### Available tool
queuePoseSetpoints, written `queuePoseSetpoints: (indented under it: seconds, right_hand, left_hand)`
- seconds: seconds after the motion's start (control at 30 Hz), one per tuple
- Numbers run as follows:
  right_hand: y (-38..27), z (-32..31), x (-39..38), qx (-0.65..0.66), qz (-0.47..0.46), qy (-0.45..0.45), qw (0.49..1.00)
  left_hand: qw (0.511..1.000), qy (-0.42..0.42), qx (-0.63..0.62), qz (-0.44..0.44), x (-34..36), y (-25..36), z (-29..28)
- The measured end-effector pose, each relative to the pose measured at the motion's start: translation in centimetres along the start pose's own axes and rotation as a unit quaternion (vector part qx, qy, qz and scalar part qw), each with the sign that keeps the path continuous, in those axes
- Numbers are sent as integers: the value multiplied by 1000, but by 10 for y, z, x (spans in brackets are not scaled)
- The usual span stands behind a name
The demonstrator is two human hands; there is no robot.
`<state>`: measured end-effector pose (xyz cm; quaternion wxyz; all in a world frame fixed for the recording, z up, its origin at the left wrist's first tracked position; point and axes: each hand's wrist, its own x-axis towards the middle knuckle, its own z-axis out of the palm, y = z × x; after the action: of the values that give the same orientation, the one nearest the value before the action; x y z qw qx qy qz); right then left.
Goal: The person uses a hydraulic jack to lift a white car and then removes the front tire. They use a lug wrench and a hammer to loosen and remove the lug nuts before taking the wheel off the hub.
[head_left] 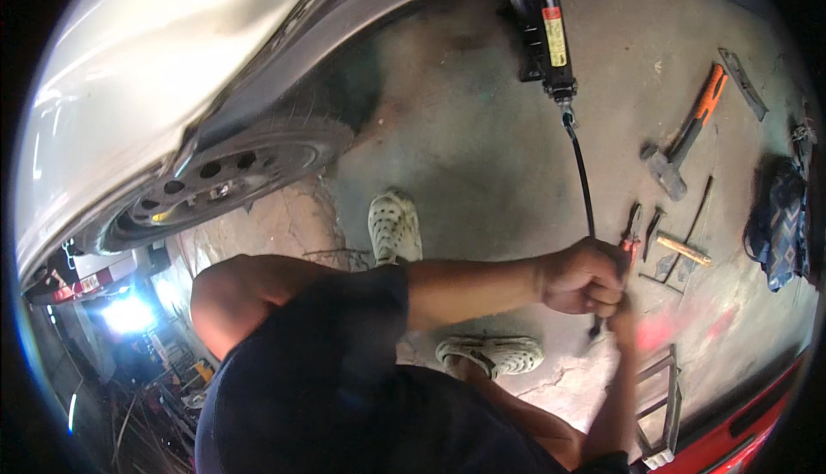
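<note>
A black floor jack (544, 35) with a red-and-yellow label lies on the concrete at the top. From it a long thin black jack handle (582, 173) runs down toward me. My left hand (578, 276) is closed around this handle near its end, and the handle's tip shows just below the fist. Close against the left hand is my right hand (621, 306), its forearm rising from the lower right. Its fingers are blurred and largely hidden, so its grip cannot be made out. Red-handled pliers (631, 237) lie just beyond the hands.
To the left stands a pale car (172, 61) with a steel wheel (224, 177). On the floor at right lie a sledgehammer (688, 134), a small hammer (654, 229), a wood-handled T-shaped tool (684, 250), a metal bar (742, 85) and dark cloth (779, 224). A metal frame (662, 409) stands lower right.
</note>
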<state>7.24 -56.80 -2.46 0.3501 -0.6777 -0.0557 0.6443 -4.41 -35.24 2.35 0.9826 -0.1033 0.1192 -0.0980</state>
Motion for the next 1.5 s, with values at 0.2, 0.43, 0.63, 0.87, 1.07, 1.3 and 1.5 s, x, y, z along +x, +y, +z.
queuePoseSetpoints:
  seconds: [0.2,0.43,0.63,0.87,1.07,1.3,1.5]
  right_hand:
    - [-87,101,-68,117,115,-317,934]
    - [30,29,33,-187,-91,40,977]
    - [-32,47,-63,-11,-70,-320,945]
    - [40,19,31,-155,-102,47,981]
    - [-83,71,-98,-14,39,-313,949]
    - [87,-54,19,-513,-189,263,795]
    - [-44,125,-61,20,-116,-110,987]
  left_hand:
    - [898,180,401,25,-25,41,-86]
    - [999,-15,18,46,56,4,17]
    - [921,177,347,-14,-6,44,-92]
    - [995,52,76,39,50,-8,-9]
    - [939,174,296,33,30,19,-79]
    - [994,66,60,-57,27,-12,4]
    - [916,165,365,8,53,39,-99]
